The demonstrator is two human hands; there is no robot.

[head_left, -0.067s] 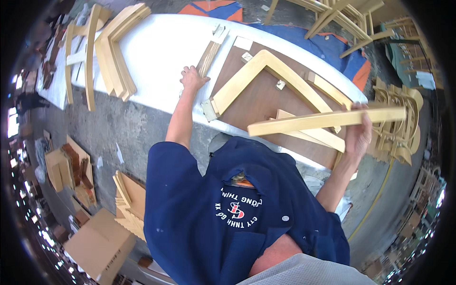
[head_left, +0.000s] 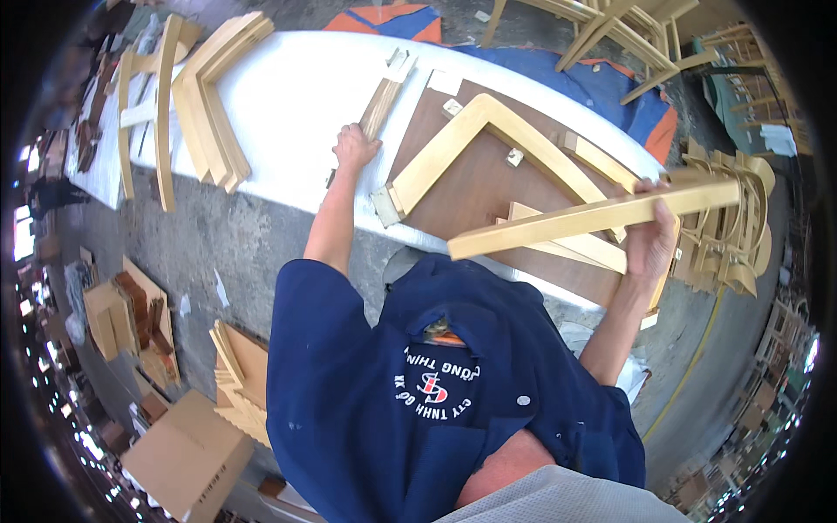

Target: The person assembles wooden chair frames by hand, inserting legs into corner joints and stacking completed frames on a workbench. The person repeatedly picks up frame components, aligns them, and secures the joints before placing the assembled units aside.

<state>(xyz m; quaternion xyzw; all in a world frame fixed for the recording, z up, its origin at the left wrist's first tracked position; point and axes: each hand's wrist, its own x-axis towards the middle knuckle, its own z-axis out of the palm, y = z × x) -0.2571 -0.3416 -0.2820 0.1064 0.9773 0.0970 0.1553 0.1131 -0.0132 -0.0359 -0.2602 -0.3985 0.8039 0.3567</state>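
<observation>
My left hand [head_left: 355,146] is closed around the lower part of a striped wooden bar [head_left: 382,103] with a pale wrapped upper end. That bar lies on the white-covered table. On the right, my right hand [head_left: 649,242] grips a long pale wooden rail [head_left: 558,223] near its right end and holds it slanted above the panel. Beneath it, a brown panel [head_left: 436,166] carries a V-shaped wooden frame piece [head_left: 479,118]. Small blocks [head_left: 514,157] sit on the panel beside the frame piece. Another short wooden piece [head_left: 600,160] lies at its right.
Stacked angled wooden pieces [head_left: 209,113] and an upright wooden frame [head_left: 163,113] occupy the table's left end. Chair frames [head_left: 628,44] stand beyond the blue and orange tarp [head_left: 558,78]. Curved chair parts [head_left: 724,218] are piled at right. A cardboard box [head_left: 187,453] is on the floor at lower left.
My left hand's fingers have drawn in around the striped bar. The rail in my right hand has tilted, its left end lower and its right end higher, and shifted slightly left.
</observation>
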